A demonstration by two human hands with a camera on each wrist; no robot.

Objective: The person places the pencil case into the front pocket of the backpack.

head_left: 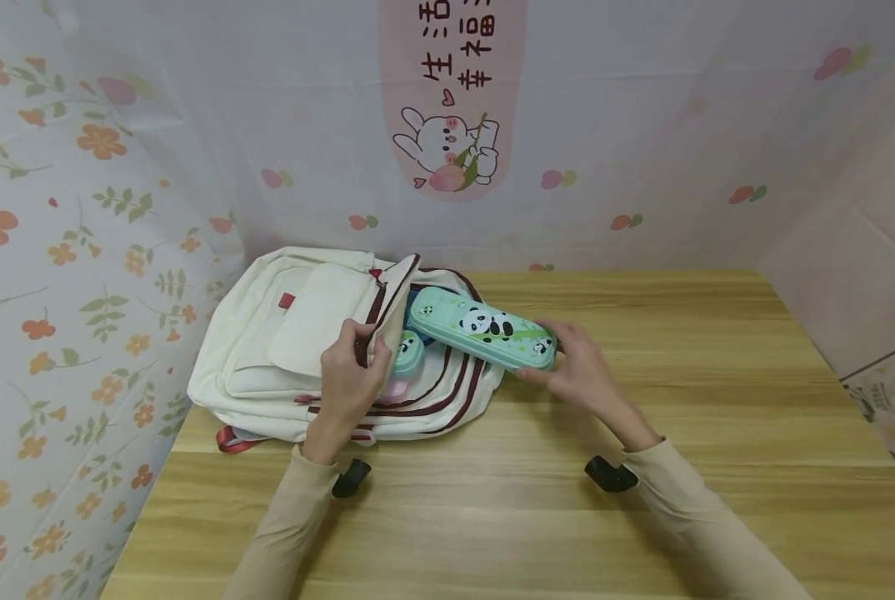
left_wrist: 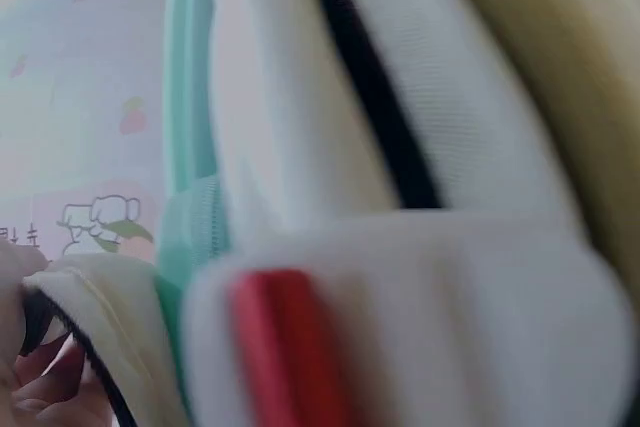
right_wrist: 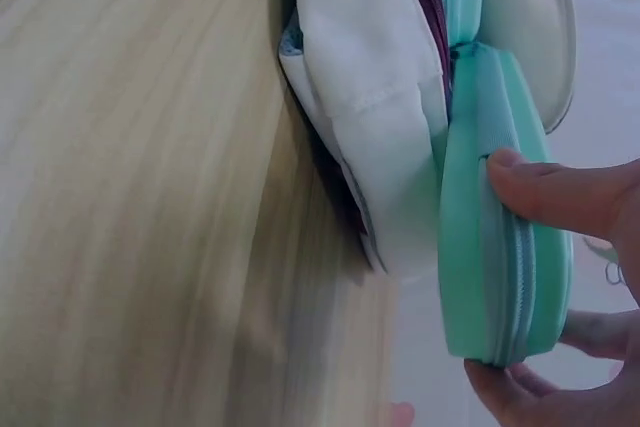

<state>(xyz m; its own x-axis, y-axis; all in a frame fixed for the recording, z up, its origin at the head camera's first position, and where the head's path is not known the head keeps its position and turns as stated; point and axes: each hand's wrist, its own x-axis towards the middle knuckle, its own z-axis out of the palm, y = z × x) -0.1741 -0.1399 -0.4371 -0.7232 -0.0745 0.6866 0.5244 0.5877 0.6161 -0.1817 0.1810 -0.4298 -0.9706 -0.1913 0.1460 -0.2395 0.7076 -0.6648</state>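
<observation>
A cream backpack [head_left: 252,333] with dark red zips lies on the table, its main pocket pulled open on the right side. My left hand [head_left: 350,375] pinches the edge of the lifted front panel. My right hand [head_left: 578,367] grips the right end of a mint-green pencil case [head_left: 477,329] with panda pictures; thumb and fingers lie on opposite sides of it in the right wrist view. The case's left end is at the pocket mouth, over something dark blue. Inside the pocket sit a smaller mint-green panda case [head_left: 408,354] and a pink thing [head_left: 395,390], partly hidden.
The wooden table [head_left: 642,375] extends right and in front of the backpack. A printed cloth [head_left: 605,125] hangs behind it, and a floral cloth [head_left: 57,333] covers the left side. A red strap loop [head_left: 236,440] sticks out at the backpack's lower left.
</observation>
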